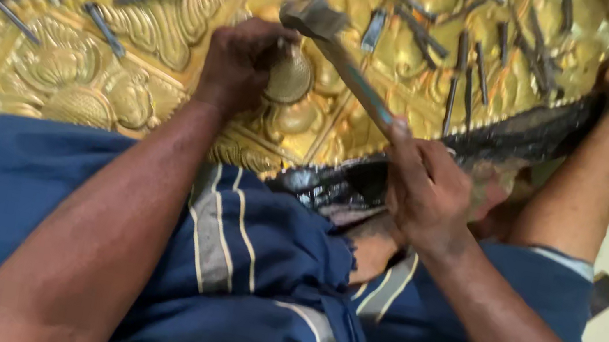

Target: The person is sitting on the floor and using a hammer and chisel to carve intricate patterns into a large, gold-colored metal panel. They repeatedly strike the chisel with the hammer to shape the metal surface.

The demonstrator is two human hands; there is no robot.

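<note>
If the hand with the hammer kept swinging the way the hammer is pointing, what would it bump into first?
Most likely the left hand, or the punch it seems to grip on the gold embossed sheet. The right hand aims the hammer just above it. Depth is unclear.

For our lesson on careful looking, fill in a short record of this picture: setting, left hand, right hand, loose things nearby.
setting: embossed golden metal sheet edged in a black mass, seen over blue shorts
left hand: left hand closed, pressed to the sheet; any tool inside it is hidden
right hand: right hand grips a hammer, head raised above the left hand
loose things: thin metal punches lying on the sheet
</note>
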